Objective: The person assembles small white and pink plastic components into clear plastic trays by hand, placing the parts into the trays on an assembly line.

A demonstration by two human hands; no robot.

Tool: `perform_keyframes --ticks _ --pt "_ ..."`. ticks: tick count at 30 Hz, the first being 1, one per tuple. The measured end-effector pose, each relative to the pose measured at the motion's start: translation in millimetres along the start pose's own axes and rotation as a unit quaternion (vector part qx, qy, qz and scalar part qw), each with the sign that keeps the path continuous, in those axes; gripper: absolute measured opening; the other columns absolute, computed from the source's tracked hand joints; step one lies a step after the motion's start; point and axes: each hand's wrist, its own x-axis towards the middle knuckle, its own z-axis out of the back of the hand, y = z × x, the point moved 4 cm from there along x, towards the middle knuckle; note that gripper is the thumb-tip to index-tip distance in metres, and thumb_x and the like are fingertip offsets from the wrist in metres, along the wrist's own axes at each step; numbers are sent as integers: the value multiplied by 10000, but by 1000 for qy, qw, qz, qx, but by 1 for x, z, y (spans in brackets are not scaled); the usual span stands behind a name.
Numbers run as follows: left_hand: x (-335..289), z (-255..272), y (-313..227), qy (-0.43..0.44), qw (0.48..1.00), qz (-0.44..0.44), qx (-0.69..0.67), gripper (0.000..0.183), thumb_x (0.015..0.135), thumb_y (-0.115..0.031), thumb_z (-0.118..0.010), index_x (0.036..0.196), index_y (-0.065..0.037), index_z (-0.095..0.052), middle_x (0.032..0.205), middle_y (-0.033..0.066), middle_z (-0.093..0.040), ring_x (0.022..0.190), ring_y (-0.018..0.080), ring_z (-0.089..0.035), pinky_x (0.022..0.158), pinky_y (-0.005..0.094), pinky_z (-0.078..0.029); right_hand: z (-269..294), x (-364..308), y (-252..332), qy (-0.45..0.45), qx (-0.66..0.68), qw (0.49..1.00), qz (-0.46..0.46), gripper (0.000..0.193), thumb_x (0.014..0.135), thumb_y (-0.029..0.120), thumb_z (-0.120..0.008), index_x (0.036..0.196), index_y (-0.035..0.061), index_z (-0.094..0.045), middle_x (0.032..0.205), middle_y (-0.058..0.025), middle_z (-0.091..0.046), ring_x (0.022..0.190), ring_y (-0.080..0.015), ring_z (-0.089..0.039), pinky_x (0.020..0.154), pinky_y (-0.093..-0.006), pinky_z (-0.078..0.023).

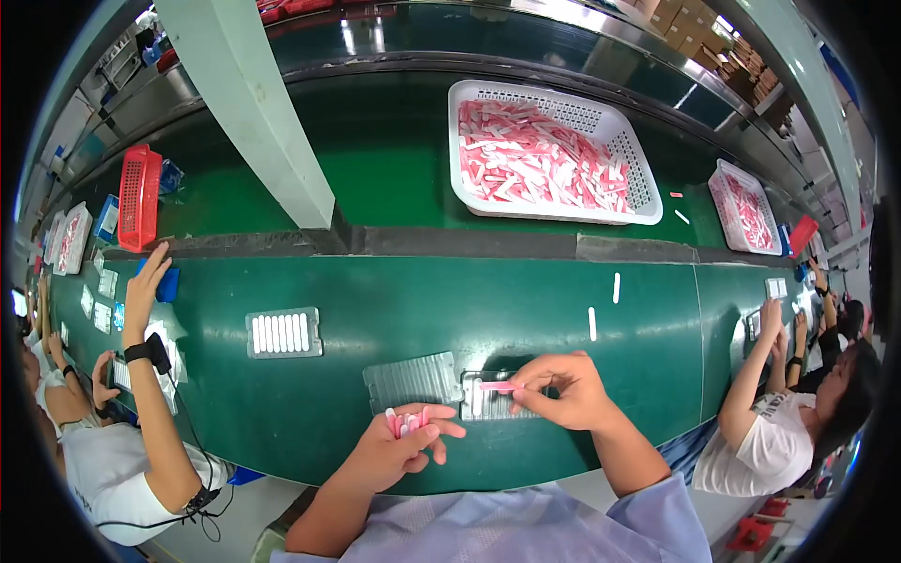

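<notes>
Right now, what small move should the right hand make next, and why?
Perhaps lower the pink stick into the tray: the right hand pinches it above there, and the left hand holds more sticks.

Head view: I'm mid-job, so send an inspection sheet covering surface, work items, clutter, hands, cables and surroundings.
Surface: green table, glossy.
Work items: ridged clear tray beside a partly loaded tray; third tray, farther left, holds a row of white sticks.
Clutter: two loose sticks, white, toward the right.
Hands: left hand holds several pink-and-white pieces; right hand pinches a pink stick over the partly loaded tray.
Cables: dark cable running from the left co-worker's wrist strap.
Surroundings: white basket heaped with similar pieces; another co-worker at right.
</notes>
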Motion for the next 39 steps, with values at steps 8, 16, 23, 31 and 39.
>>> perform_keyframes --ticks 8,16,23,31,39 --pt "1 -2 4 18 997 8 -70 431 1041 -96 -578 1427 80 -499 1209 223 -701 804 192 -666 505 235 -360 7 -5 -3 -46 -64 995 -54 144 879 -40 -709 1013 4 -735 854 -71 -780 707 -109 -739 563 -246 -519" --pt "0 -1 8 36 999 10 -19 422 1078 -174 -541 1426 62 -513 1224 207 -705 731 126 -662 469 193 -325 -10 4 18 14 -359 921 148 62 868 40 -736 929 33 -724 770 -78 -700 591 -169 -658 538 -301 -512" --pt "2 -3 10 40 999 22 -30 407 1083 -216 -552 1386 55 -558 1222 213 -708 720 127 -664 460 192 -325 -17 21 7 164 -319 932 -47 230 864 104 -731 1083 55 -682 884 -113 -707 692 -258 -698 628 -393 -553" --pt "-3 -3 6 52 998 9 -42 422 1074 -177 -560 1426 53 -528 1278 206 -687 762 135 -673 465 187 -332 -23 26 20 82 -410 908 -11 536 866 209 -781 1346 128 -557 797 -81 -650 686 -259 -654 592 -389 -513" --pt "6 -12 13 130 987 70 -68 430 1052 -137 -590 1433 53 -529 1256 263 -687 736 156 -676 450 199 -305 -54 6 14 120 -160 980 -6 196 874 68 -786 1065 80 -744 603 25 -457 526 -83 -411 494 -276 -346"
